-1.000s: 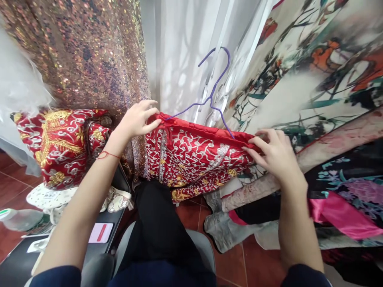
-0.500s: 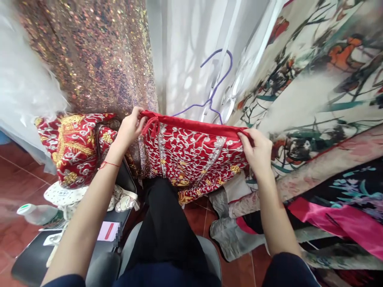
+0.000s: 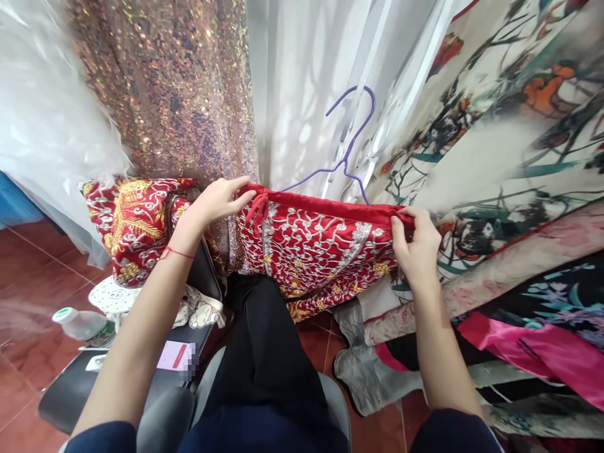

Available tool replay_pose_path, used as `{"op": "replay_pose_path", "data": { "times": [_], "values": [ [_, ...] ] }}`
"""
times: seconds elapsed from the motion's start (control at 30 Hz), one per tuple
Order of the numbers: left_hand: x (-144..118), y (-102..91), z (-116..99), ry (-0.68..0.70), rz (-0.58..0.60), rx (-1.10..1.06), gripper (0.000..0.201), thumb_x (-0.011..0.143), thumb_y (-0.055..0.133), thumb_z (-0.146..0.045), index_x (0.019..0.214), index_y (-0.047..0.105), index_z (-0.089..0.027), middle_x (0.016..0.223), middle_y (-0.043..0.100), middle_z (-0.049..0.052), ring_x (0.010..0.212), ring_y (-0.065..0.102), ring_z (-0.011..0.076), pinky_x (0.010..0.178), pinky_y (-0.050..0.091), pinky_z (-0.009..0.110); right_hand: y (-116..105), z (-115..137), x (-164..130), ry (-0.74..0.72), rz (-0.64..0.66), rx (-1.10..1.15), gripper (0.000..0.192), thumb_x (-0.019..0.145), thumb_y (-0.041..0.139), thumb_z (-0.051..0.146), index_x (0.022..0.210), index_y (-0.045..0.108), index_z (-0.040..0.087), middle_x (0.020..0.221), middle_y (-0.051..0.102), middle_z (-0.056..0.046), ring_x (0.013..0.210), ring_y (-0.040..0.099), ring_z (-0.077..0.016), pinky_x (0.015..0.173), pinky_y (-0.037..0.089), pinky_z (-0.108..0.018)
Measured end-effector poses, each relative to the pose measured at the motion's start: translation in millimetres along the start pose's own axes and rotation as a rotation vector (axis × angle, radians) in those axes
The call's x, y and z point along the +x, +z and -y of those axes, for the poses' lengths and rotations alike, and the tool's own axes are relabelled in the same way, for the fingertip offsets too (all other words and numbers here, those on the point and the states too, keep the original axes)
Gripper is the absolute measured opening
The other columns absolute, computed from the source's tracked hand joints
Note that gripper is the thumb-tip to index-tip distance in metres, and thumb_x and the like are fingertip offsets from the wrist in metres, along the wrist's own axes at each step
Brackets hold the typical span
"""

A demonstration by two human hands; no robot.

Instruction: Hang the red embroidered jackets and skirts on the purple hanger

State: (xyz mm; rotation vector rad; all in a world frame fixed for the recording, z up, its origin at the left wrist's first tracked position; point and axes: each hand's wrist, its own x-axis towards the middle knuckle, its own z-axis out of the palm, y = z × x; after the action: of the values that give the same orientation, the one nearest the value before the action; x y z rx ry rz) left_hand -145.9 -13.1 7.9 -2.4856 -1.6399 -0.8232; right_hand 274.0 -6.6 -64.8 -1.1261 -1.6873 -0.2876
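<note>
Between both hands, red embroidered garment (image 3: 316, 245), silver-gold scrollwork

Centre frame: red embroidered garment (image 3: 316, 245) stretched along its top edge, left hand (image 3: 219, 200) pinching one end, right hand (image 3: 418, 242) the other. Purple hanger (image 3: 346, 148) just above. Sequinned fabric (image 3: 174, 94) upper left, floral prints (image 3: 509, 126) at right.

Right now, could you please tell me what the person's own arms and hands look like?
Both forearms are bare, with dark navy sleeves pushed up near the elbows. The left hand has a thin red string around its wrist. The right hand shows no ring, watch or glove.
</note>
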Motion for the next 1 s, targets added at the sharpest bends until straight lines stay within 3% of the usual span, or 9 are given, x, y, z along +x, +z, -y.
{"op": "replay_pose_path", "data": {
  "times": [0.2, 0.3, 0.43, 0.6, 0.73, 0.83, 1.0],
  "values": [
    [-1, 8.7, 15, -0.007, -0.081, -0.292, 0.033, 0.092, 0.058, -0.048, 0.096, 0.068, -0.017, 0.085, 0.069, 0.002, 0.076, 0.061, 0.0143, 0.072, 0.046, 0.026, 0, -3, 4, -0.038, 0.034, 0.005, 0.029, 0.098, 0.049, 0.042, 0.108, 0.065, 0.02, 0.104, 0.073, -0.013, 0.096, 0.07, -0.0253, 0.089, 0.056, -0.041],
    [0, 13.9, 17, -0.045, -0.155, -0.424, 0.03, 0.086, 0.067, -0.045, 0.092, 0.067, -0.016, 0.084, 0.07, 0.003, 0.075, 0.064, 0.0134, 0.071, 0.049, 0.025, -1, -7, 1, -0.054, 0.027, 0.018, 0.028, 0.098, 0.049, 0.042, 0.104, 0.066, 0.02, 0.101, 0.072, -0.012, 0.095, 0.07, -0.0251, 0.088, 0.056, -0.04],
    [5, 25.6, 20, -0.047, -0.302, -0.444, 0.025, 0.082, 0.073, -0.041, 0.086, 0.065, -0.017, 0.07, 0.063, -0.001, 0.061, 0.059, 0.0095, 0.061, 0.047, 0.022, -3, -9, 0, -0.046, -0.012, 0.004, 0.029, 0.098, 0.049, 0.046, 0.096, 0.066, 0.021, 0.092, 0.071, -0.01, 0.088, 0.07, -0.0243, 0.083, 0.056, -0.039],
    [17, 42.1, 25, 0.035, -0.496, -0.409, 0.02, 0.084, 0.072, -0.037, 0.084, 0.063, -0.019, 0.07, 0.061, -0.002, 0.062, 0.058, 0.0089, 0.06, 0.046, 0.023, 1, -5, 4, -0.001, -0.177, 0.011, 0.033, 0.098, 0.049, 0.05, 0.089, 0.064, 0.022, 0.083, 0.07, -0.008, 0.078, 0.068, -0.0229, 0.077, 0.056, -0.038],
    [24, 56.1, 27, 0.051, -0.491, -0.501, 0.023, 0.084, 0.073, -0.033, 0.097, 0.058, -0.021, 0.084, 0.065, 0.001, 0.077, 0.064, 0.0122, 0.076, 0.052, 0.027, 11, 2, -1, 0.11, -0.275, 0.05, 0.035, 0.097, 0.05, 0.053, 0.101, 0.06, 0.02, 0.094, 0.069, -0.011, 0.088, 0.069, -0.0253, 0.083, 0.057, -0.042],
    [23, 71.0, 33, 0.003, -0.412, -0.717, 0.035, 0.085, 0.072, -0.037, 0.11, 0.054, -0.021, 0.092, 0.068, 0.004, 0.085, 0.067, 0.0146, 0.08, 0.054, 0.029, 17, 1, -10, 0.182, -0.246, 0.071, 0.053, 0.092, 0.055, 0.059, 0.123, 0.05, 0.016, 0.112, 0.066, -0.018, 0.1, 0.069, -0.0288, 0.086, 0.057, -0.045],
    [16, 86.8, 40, -0.107, -0.354, -0.726, 0.023, 0.085, 0.071, -0.039, 0.092, 0.066, -0.017, 0.085, 0.069, 0.003, 0.071, 0.059, 0.0119, 0.069, 0.047, 0.025, 18, -22, -15, 0.315, -0.111, -0.151, 0.072, 0.084, 0.05, 0.076, 0.121, 0.051, 0.014, 0.089, 0.068, -0.015, 0.084, 0.071, -0.0349, 0.08, 0.057, -0.052]
  ]
}}
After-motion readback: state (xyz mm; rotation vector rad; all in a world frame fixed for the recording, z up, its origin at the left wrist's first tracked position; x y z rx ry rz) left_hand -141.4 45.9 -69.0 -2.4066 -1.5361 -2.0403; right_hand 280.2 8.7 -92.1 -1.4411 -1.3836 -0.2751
